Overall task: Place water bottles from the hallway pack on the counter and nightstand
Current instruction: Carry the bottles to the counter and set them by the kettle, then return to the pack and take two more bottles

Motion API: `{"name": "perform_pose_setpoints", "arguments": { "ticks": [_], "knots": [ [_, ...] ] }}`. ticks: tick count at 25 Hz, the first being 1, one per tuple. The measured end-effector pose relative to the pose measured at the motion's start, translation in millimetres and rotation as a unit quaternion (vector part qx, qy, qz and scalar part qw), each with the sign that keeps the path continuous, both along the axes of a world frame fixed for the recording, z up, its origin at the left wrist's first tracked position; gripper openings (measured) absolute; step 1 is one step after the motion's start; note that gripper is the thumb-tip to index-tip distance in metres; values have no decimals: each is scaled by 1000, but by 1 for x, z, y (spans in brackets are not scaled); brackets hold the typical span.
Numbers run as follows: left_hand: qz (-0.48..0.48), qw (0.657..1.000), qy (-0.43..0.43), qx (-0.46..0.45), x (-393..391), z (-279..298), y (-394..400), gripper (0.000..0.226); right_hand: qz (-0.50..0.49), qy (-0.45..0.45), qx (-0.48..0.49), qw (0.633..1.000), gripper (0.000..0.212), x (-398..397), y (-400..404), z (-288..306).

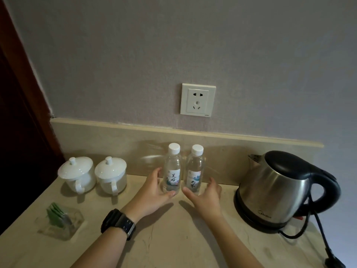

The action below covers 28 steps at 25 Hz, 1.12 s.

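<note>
Two small clear water bottles with white caps stand upright side by side on the beige counter (pixel 173 238), close to the backsplash. My left hand (pixel 152 192), with a black watch on its wrist, cups the base of the left water bottle (pixel 172 171), thumb in front and fingers at its left side. The right water bottle (pixel 195 171) has my right hand (pixel 204 196) at its base. That hand's thumb touches the bottom front, and its fingers are spread a little apart from the bottle's right side.
Two white lidded cups (pixel 77 175) (pixel 111 174) stand at the left. A glass tray of green sachets (pixel 59 219) lies at the front left. A steel electric kettle (pixel 278 190) sits on its base at the right, its black cord (pixel 324 242) trailing toward the front edge. A wall socket (pixel 198 99) is above the bottles.
</note>
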<state>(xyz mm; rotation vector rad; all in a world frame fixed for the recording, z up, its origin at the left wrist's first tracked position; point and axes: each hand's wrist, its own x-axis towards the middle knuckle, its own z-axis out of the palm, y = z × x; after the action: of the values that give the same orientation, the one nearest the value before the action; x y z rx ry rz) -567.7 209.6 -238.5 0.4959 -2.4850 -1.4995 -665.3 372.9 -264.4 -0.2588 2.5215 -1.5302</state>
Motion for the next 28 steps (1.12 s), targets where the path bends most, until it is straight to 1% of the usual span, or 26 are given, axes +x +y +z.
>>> {"name": "perform_pose_setpoints", "arguments": {
  "ticks": [1, 2, 3, 4, 5, 7, 9, 10, 12, 13, 17, 21, 23, 26, 28],
  "knots": [
    [38, 999, 24, 0, 16, 6, 1, 87, -49, 0, -17, 999, 106, 14, -2, 2],
    [76, 995, 60, 6, 35, 14, 1, 77, -79, 10, -47, 996, 98, 32, -5, 5],
    [114, 988, 106, 15, 60, 22, -1, 59, -77, 15, -87, 993, 82, 53, -13, 10],
    [159, 976, 144, 22, 87, 31, -2, 43, -47, 10, -134, 990, 64, 73, -22, 14],
    [204, 963, 175, 28, 116, 40, -5, 31, 5, -3, -177, 984, 50, 93, -34, 19],
    [295, 929, 222, 33, 178, 56, -15, 17, 131, -34, -237, 962, 34, 133, -65, 34],
    [385, 886, 257, 16, 249, 69, -32, 11, 250, -61, -256, 932, 21, 175, -108, 52],
    [425, 869, 254, 0, 282, 70, -42, 17, 296, -68, -258, 917, 16, 196, -128, 59],
    [498, 834, 234, -32, 348, 70, -59, 36, 380, -67, -255, 886, 13, 243, -165, 69],
    [528, 817, 231, -40, 385, 70, -66, 39, 419, -62, -249, 871, 13, 272, -184, 75],
    [618, 756, 207, -58, 519, 70, -93, 30, 532, -76, -205, 818, 9, 389, -262, 91],
    [686, 692, 213, -67, 647, 69, -126, 21, 620, -77, -176, 761, 5, 530, -334, 100],
    [709, 670, 210, -63, 699, 67, -142, 22, 651, -82, -178, 733, 4, 592, -362, 100],
    [736, 647, 190, -50, 756, 60, -169, 12, 674, -87, -158, 716, 6, 653, -400, 94],
    [744, 641, 182, -45, 784, 55, -193, 8, 686, -89, -148, 707, 5, 681, -432, 88]
  ]
}}
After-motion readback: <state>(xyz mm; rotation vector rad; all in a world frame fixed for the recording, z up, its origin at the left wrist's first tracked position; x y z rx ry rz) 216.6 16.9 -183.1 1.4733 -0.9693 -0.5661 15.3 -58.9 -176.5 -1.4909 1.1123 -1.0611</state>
